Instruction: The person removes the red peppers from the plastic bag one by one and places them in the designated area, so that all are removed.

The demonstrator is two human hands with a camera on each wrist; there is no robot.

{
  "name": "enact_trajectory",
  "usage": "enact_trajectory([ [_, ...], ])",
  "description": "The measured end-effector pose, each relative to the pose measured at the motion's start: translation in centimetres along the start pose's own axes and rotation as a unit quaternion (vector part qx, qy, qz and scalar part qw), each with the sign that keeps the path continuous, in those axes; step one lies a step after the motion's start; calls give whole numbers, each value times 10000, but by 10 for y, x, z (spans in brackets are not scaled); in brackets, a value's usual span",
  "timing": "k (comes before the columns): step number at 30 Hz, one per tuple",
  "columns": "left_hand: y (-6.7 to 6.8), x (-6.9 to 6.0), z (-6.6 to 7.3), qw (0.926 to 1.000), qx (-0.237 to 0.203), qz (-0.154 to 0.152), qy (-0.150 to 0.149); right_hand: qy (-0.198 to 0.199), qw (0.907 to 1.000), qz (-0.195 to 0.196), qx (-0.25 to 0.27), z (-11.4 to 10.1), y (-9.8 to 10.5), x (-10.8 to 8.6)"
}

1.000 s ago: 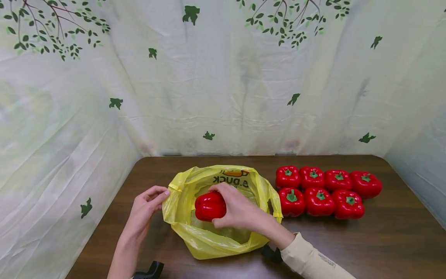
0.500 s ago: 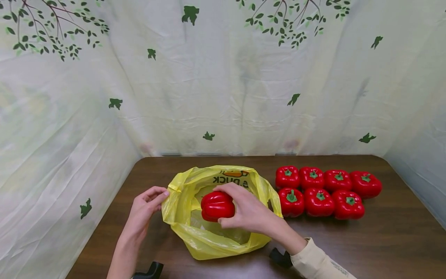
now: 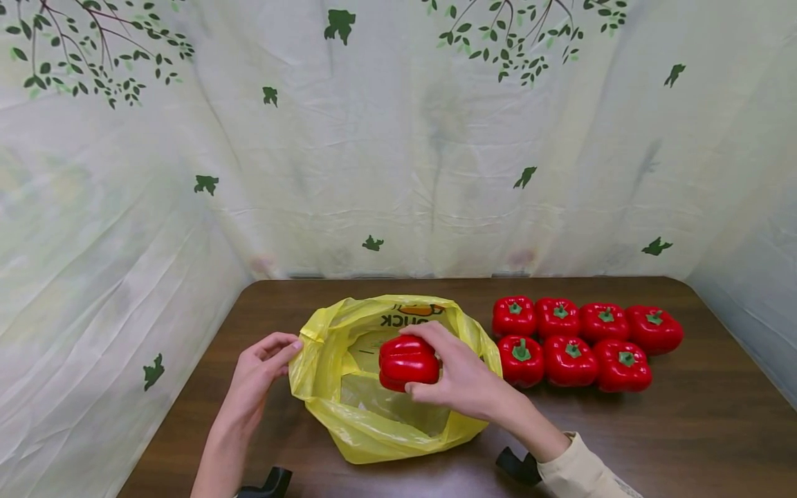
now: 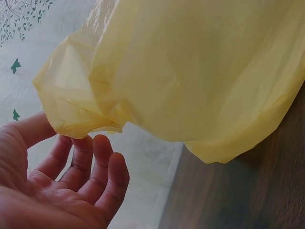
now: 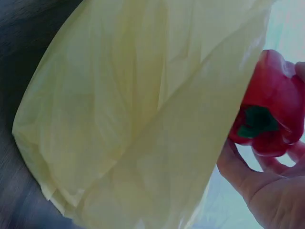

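Note:
A yellow plastic bag point(image 3: 349, 436) with dark lettering stands with its mouth spread wide on the brown table. My left hand point(image 3: 264, 366) pinches the bag's left rim between thumb and fingertips; the left wrist view shows the yellow film point(image 4: 81, 109) held there. Over the mouth of the bag, my right hand point(image 3: 457, 377) grips a red bell pepper point(image 3: 407, 363) lying on its side. In the right wrist view, the pepper's green stem end point(image 5: 257, 121) faces the camera, partly behind the bag's edge.
Several red bell peppers point(image 3: 571, 360) stand in two rows to the right of the bag. The wooden table point(image 3: 697, 429) runs back to a pale curtain point(image 3: 398, 173) printed with leaves.
My right hand has moved rightward and slightly up with the bell pepper, from the middle of the bag's mouth toward its right side. The left hand has stayed at the rim.

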State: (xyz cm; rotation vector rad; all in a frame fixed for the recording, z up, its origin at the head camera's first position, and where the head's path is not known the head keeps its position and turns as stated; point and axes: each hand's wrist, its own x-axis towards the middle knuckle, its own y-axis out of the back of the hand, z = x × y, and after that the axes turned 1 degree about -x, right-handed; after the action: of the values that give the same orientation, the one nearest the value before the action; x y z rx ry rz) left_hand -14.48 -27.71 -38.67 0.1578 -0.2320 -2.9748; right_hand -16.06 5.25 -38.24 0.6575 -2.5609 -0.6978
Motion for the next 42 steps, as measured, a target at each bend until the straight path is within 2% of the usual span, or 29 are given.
enact_trajectory([
  [6, 0, -1, 0, 10000, 16, 14, -19, -266, 9983, 105, 506, 3, 4, -6],
  [10, 0, 0, -1, 10000, 53, 30, -48, -431, 9968, 140, 657, 3, 8, -10],
  [14, 0, 0, -2, 10000, 36, 21, -33, -550, 9960, 238, 662, 3, 12, -13],
  [20, -1, -1, -1, 10000, 20, 12, -20, -495, 9953, 565, 613, 5, 18, -17],
  [25, -1, -1, -2, 10000, 63, 8, -10, -554, 9920, 765, 841, 7, 25, -21],
  [32, -1, 0, -3, 9999, 118, -23, -44, -557, 9898, 1136, 648, 11, 35, -29],
  [42, -2, 0, -2, 10000, 27, -33, -87, -830, 9852, 1184, 921, 14, 53, -45],
])
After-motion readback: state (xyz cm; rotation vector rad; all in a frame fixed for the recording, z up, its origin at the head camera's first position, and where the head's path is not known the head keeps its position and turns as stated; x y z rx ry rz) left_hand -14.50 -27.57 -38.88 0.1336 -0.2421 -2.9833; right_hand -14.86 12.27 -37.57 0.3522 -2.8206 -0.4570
